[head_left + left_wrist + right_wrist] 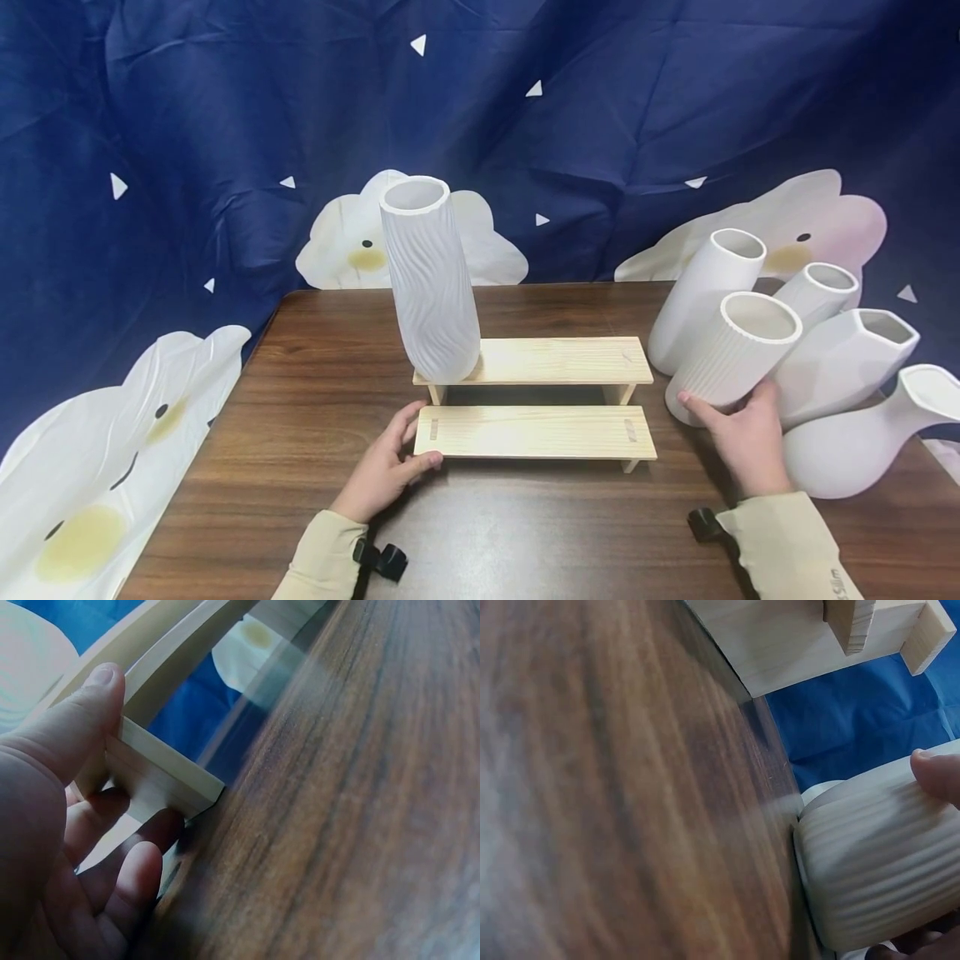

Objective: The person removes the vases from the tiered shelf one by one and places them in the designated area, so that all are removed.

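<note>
My left hand (386,462) grips the left end of a low wooden stand (532,433), thumb at its front edge; in the left wrist view the fingers (142,870) curl by its leg. On the right, my right hand (750,433) holds a white vertically ribbed vase (731,350) near its base, the thumb on its near left side. That vase's bottom is at the tabletop in the right wrist view, where only parts of the hand show. A tall white vase with wavy grooves (431,283) stands on the left end of a higher wooden stand (562,360), just behind the low one.
Around the ribbed vase stand a smooth tall vase (697,300), a narrow vase (806,292) partly hidden, a faceted vase (832,375) and a round-bellied vase (840,450). All are white, on a dark wooden table (300,400). A blue curtain (555,142) hangs behind.
</note>
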Action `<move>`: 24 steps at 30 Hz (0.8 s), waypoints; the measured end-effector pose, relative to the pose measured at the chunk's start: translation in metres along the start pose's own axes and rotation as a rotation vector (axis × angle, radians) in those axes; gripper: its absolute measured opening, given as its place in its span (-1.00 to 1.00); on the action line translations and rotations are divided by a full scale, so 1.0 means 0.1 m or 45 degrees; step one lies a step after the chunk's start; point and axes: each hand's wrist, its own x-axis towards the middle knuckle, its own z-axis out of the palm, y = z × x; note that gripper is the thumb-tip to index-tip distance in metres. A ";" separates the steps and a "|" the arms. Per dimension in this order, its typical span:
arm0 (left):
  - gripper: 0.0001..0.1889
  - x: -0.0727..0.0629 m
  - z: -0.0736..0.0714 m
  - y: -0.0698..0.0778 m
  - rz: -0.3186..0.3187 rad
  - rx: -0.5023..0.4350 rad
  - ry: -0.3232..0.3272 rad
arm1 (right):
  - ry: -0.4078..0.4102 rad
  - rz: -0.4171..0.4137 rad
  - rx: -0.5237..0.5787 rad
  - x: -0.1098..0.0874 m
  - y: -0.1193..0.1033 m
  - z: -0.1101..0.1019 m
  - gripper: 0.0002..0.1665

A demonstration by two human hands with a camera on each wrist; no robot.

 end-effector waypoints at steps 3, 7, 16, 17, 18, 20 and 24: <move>-0.14 0.00 0.00 0.00 0.010 0.006 0.001 | -0.009 0.003 -0.027 -0.02 0.00 -0.01 0.09; -0.13 0.00 0.00 0.01 0.018 0.019 0.006 | -0.027 -0.006 0.046 -0.07 -0.03 -0.02 0.02; -0.12 -0.01 0.00 0.02 0.017 0.011 0.013 | 0.016 0.012 0.199 -0.35 -0.25 -0.13 0.04; -0.11 -0.01 0.01 0.02 0.014 0.011 0.014 | 0.031 0.027 0.212 -0.39 -0.27 -0.14 0.04; -0.11 0.00 0.01 0.02 0.011 0.013 0.016 | 0.045 0.041 0.221 -0.42 -0.30 -0.15 0.04; -0.11 0.00 0.01 0.01 0.007 0.016 0.018 | 0.083 0.077 0.223 -0.50 -0.34 -0.17 0.04; -0.12 0.00 0.00 0.00 0.002 0.020 0.022 | 0.231 0.080 0.299 -0.65 -0.40 -0.18 -0.09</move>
